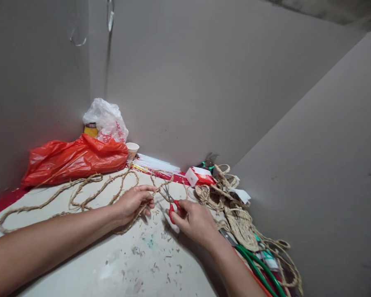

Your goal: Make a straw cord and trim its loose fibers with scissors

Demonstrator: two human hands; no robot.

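Near the middle of the pale work table (89,264), a braided straw rope (89,194) is pinched between the fingers of the left hand (132,203), which is closed around it. Just at 3 o'clock from this hand, the right hand (195,220) is seen, and its fingers are closed through the red handles of a pair of scissors (172,205). The blades are pointed toward 11 o'clock and are held close to the rope, beside the left fingertips; whether the blades touch the rope cannot be told. From the left hand the rope is laid in long loops toward 9 and 10 o'clock across the table. Small straw cuttings are scattered on the surface below both hands. At 10 o'clock, against the wall, a red plastic bag (74,159) is placed, and behind it a white plastic bag (106,119) with a yellow container (90,130) beside it. A paper cup (132,149) is stood just at the right of the red bag. At 3 o'clock from the right hand, woven straw pieces (239,220) are piled, with a red and white box (199,176) near them at 1 o'clock, and green cables (259,268) are seen at 4 o'clock.
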